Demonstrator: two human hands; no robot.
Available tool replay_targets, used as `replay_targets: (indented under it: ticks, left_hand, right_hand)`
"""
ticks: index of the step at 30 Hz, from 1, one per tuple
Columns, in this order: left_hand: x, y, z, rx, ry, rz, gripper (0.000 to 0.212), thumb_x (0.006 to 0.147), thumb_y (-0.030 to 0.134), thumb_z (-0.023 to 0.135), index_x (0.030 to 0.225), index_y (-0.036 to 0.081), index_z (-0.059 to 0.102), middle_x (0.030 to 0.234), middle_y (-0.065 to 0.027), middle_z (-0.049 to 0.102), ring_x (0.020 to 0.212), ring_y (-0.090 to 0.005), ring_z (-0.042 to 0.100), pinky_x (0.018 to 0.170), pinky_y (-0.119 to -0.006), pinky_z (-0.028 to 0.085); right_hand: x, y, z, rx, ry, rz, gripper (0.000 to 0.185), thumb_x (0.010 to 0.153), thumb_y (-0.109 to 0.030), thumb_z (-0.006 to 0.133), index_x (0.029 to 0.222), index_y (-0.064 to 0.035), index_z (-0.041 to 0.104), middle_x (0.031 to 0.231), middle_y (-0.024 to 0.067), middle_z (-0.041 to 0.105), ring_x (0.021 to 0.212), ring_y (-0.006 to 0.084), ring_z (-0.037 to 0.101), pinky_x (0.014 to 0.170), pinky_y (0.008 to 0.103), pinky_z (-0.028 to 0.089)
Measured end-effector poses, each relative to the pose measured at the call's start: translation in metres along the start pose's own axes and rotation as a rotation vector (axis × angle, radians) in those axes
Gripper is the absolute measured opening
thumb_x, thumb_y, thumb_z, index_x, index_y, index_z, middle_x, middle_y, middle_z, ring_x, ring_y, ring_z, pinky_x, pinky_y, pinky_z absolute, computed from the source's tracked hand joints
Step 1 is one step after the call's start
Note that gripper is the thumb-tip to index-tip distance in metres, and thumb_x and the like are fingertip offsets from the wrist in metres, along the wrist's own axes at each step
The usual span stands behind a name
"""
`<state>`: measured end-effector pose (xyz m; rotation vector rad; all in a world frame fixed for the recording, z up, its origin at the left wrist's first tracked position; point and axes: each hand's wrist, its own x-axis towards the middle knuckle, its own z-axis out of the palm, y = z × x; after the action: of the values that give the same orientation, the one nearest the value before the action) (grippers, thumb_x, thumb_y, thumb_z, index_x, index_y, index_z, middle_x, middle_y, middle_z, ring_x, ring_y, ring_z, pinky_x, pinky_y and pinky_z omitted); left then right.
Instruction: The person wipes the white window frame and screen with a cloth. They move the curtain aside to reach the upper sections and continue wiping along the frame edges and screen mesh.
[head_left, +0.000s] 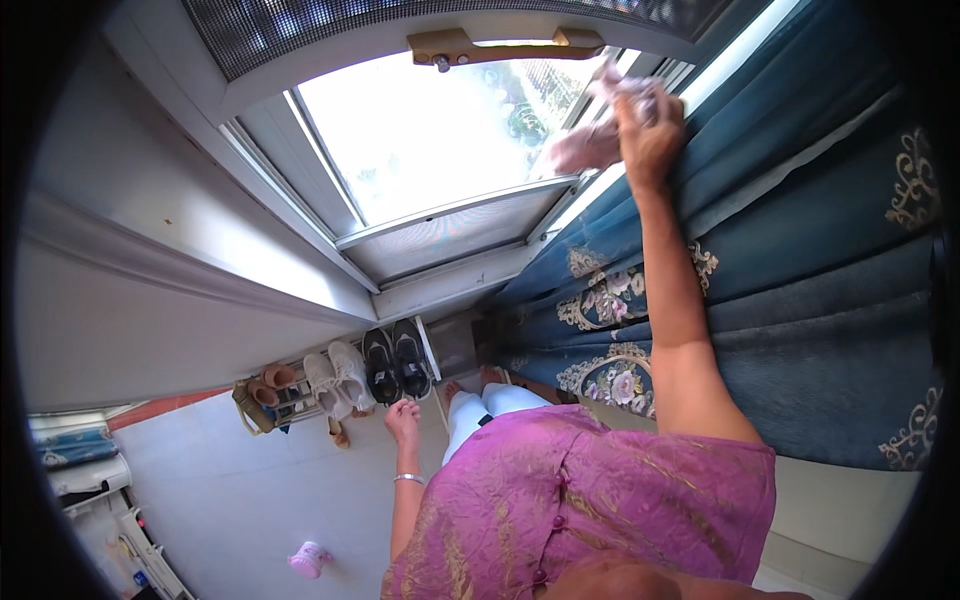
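Observation:
My right hand (651, 142) is raised at the upper right, gripping a crumpled pale pink cloth (589, 148) against the right side of the window frame. The cloth is partly blurred and hangs over the edge of the bright glass pane (427, 135). Above the pane runs a brass-coloured handle (517, 51) on the white frame. My left hand (403, 421), with a silver bangle at the wrist, hangs low in front of my body with fingers loosely curled. Nothing can be made out in it.
A blue embroidered curtain (810, 285) hangs along the right, beside my raised arm. Below the sill stands a shoe rack (296, 409) with white sneakers (337, 379), black shoes (396, 364) and brown ones. A small pink object (307, 559) lies on the tiled floor.

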<state>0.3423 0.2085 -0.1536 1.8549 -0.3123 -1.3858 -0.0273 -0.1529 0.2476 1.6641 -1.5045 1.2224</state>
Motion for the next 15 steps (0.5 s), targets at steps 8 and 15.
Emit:
replay_targets:
  ticks: [8, 15]
  left_hand:
    - [-0.004, 0.019, 0.037, -0.071, -0.106, 0.029, 0.02, 0.091, 0.001, 0.049, 0.106, -0.005, 0.06, 0.091, -0.0113, 0.066, 0.071, -0.014, 0.064, 0.057, -0.023, 0.052]
    - [-0.009, 0.027, 0.056, -0.066, -0.125, 0.076, 0.021, 0.091, 0.0, 0.048, 0.107, -0.005, 0.06, 0.09, -0.0109, 0.066, 0.071, -0.0133, 0.064, 0.057, -0.022, 0.052]
  right_hand:
    - [0.036, 0.026, 0.028, -0.216, 0.206, 0.086, 0.046, 0.07, -0.036, 0.08, 0.094, -0.002, 0.06, 0.094, 0.0157, 0.063, 0.08, 0.0325, 0.065, 0.066, 0.0413, 0.055]
    - [-0.004, 0.018, 0.034, -0.53, 0.029, -0.015, 0.045, 0.071, -0.035, 0.078, 0.085, -0.0082, 0.045, 0.091, 0.0103, 0.05, 0.073, 0.0275, 0.064, 0.051, 0.0364, 0.054]
